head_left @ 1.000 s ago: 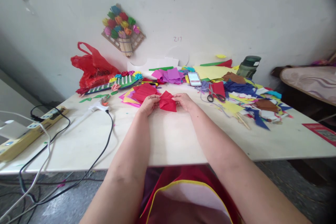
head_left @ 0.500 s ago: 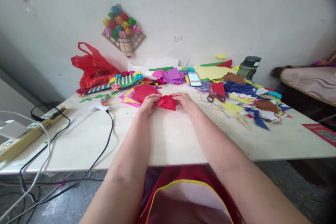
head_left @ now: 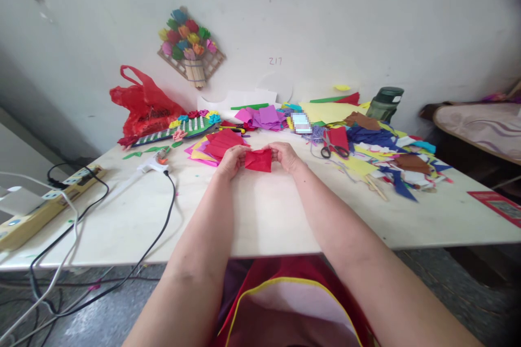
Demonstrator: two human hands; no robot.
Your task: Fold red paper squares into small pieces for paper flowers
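Between my two hands a small red sheet of crepe paper (head_left: 258, 161) is held up over the table, its surface a little creased. My left hand (head_left: 233, 160) pinches its left edge, and my right hand (head_left: 285, 156) pinches the right edge near the upper corner. Just beyond my left hand lies a stack of red paper sheets (head_left: 224, 143), with yellow and pink sheets (head_left: 197, 153) showing under it. Scissors with dark handles (head_left: 334, 150) rest to the right of my right hand, partly over a red paper piece.
A white glue gun (head_left: 153, 165) with a black cord lies left, beside a power strip (head_left: 52, 200). Paper scraps (head_left: 407, 157) and a green bottle (head_left: 385, 104) are at the right. A red plastic bag (head_left: 146, 103) and purple sheets (head_left: 264, 117) stand at the back.
The red paper has been drawn flatter between my fingers, its lower edge now straighter. Both hands have stayed in nearly the same place.
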